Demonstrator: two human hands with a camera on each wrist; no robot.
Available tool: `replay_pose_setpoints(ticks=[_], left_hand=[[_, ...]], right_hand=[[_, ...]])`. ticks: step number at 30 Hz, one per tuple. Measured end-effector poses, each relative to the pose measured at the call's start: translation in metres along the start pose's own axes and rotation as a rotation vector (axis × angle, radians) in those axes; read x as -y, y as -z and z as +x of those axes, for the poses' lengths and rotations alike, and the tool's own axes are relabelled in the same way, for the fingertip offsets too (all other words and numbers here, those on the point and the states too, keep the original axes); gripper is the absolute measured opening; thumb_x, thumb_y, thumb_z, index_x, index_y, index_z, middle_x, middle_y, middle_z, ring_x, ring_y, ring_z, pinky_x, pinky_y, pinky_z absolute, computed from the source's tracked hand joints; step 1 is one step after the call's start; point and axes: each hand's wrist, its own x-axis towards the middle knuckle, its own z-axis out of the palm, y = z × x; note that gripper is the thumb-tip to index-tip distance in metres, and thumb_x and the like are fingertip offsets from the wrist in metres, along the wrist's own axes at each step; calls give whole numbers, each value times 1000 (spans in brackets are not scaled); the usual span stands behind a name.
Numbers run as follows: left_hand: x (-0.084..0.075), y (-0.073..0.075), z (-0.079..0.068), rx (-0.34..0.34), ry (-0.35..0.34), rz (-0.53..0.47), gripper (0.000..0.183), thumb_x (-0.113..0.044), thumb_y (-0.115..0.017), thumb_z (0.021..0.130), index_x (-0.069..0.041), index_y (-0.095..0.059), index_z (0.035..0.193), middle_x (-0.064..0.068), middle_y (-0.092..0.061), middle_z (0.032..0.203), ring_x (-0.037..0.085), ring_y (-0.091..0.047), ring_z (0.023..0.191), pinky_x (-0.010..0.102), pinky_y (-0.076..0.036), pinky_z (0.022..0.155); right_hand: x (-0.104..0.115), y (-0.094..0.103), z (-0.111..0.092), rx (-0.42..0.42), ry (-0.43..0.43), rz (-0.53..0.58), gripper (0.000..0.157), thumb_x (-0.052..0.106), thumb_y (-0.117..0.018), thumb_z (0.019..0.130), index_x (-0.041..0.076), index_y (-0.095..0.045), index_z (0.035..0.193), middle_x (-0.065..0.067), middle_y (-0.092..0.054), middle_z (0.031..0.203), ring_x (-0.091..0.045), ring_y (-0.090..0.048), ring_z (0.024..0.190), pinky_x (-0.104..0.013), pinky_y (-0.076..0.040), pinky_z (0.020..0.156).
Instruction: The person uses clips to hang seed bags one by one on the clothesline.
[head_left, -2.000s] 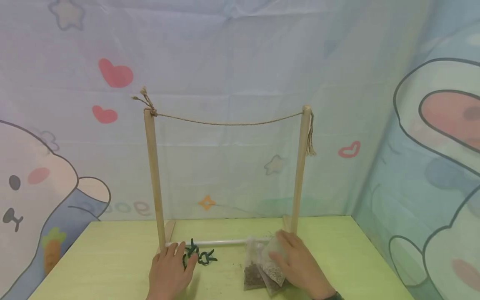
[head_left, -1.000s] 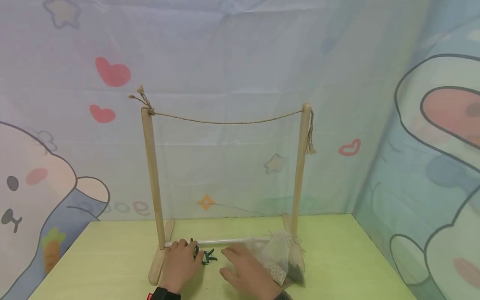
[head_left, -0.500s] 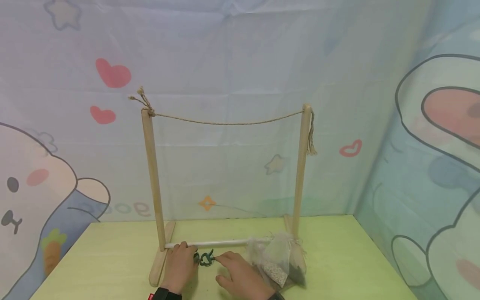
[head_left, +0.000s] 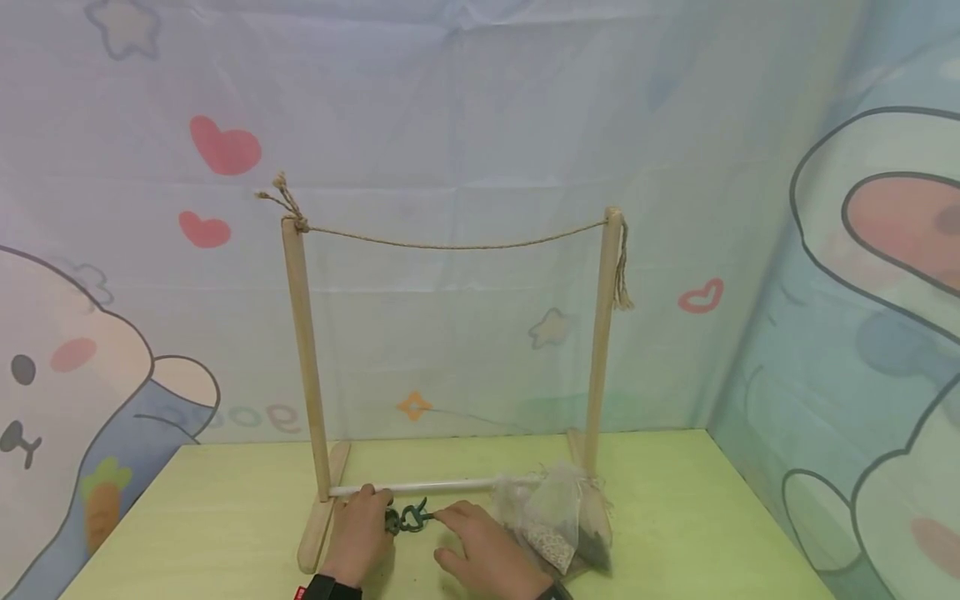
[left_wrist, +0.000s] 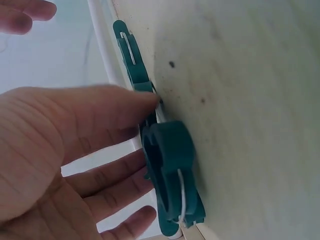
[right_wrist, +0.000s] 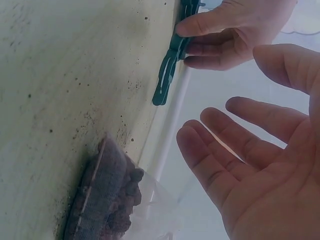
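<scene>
Green plastic spring clips [head_left: 412, 517] lie in front of the white rod, between my two hands. My left hand [head_left: 360, 533] is at the left clip; in the left wrist view its thumb and index finger pinch a green clip [left_wrist: 134, 57], while another clip [left_wrist: 172, 165] sits below the thumb. The other fingers are loosely extended. My right hand [head_left: 487, 550] hovers right of the clips, index fingertip overlapping a clip's handle tip in the head view. The right wrist view has that hand's fingers [right_wrist: 245, 135] spread with nothing between them, apart from the clip [right_wrist: 165, 82].
Sheer bags of pale and dark grains [head_left: 551, 546] rest beside my right hand, against the stand's right foot. Two wooden posts [head_left: 307, 358] rise from feet joined by a white rod [head_left: 442, 485]. A sagging rope [head_left: 457, 247] spans their tops. Behind hangs a printed cloth [head_left: 465, 333].
My right hand has left the bags and moved left to the clips; the bags now lie further right. My left hand has shifted right onto the clips, its fingers drawn in.
</scene>
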Motion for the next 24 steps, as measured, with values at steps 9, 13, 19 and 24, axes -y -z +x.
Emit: replay_pose_setpoints(ticks=[9, 13, 19, 24], left_hand=[[1, 3, 1, 4, 31, 21, 34, 8, -84, 66, -2, -74, 96, 11, -65, 83, 30, -62, 76, 56, -48, 74], [0, 12, 2, -15, 10, -42, 39, 6, -87, 65, 1, -74, 101, 12, -64, 86, 27, -63, 75, 47, -52, 66], [-14, 40, 1, 36, -30, -206, 41, -3, -91, 70, -3, -73, 107, 7, -61, 92, 15, -55, 71, 32, -50, 61], [-29, 56, -2, 84, -152, -342, 41, -5, -89, 78, -7, -70, 115, 3, -60, 98, 15, -57, 84, 32, -52, 72]], right_hand=[[2, 2, -1, -7, 16, -4, 43, 27, -69, 100, 4, -65, 136, -8, -65, 129, -21, -64, 115, -35, -57, 92], [-2, 2, -1, -13, 23, 3, 43, 25, -68, 100, 3, -64, 136, -9, -65, 129, -22, -64, 115, -36, -56, 92], [-13, 2, 1, -47, 5, 143, 44, 26, -65, 103, 1, -61, 138, -14, -65, 130, -29, -66, 113, -37, -57, 90], [-16, 7, 2, -132, -5, 368, 46, 31, -58, 108, -2, -60, 140, -18, -68, 125, -30, -69, 105, -31, -57, 82]])
